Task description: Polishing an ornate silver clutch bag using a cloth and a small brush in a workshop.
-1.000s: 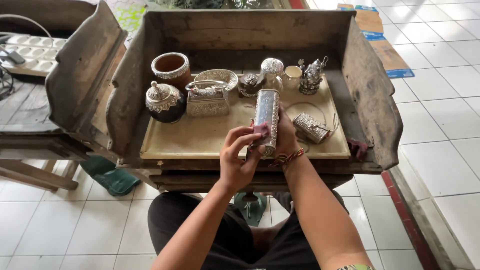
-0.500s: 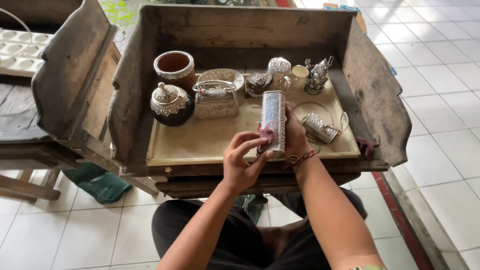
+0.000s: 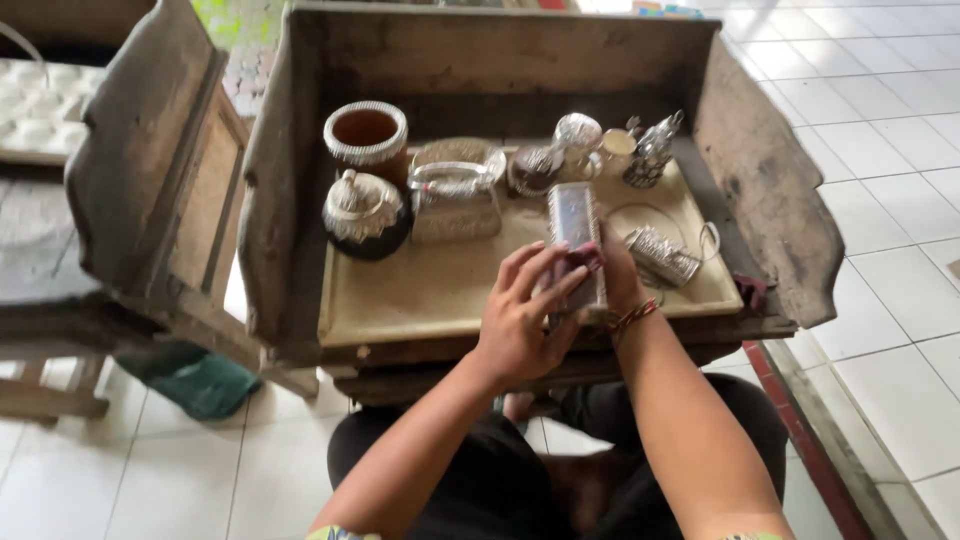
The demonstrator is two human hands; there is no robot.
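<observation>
One big wooden tray box (image 3: 300, 200) with tall sides sits in front of the person, past both hands, so the small shiny things stay inside it. The left hand (image 3: 520, 320) is half open, with its fingers laid flat on one tall silver tube (image 3: 575, 225). It also presses a small dark red cloth (image 3: 585, 258) onto the tube, as if to rub it. The right hand (image 3: 615, 285) is wrapped around the back of the tube and holds it upright. Beyond the left hand stand two round pots: one open brown cup (image 3: 366, 132) and one dark pot with a silver lid (image 3: 364, 212). One little silver box (image 3: 455, 200) sits beside them. Just right of the right hand lies one small silver piece (image 3: 662, 255) on its side.
</observation>
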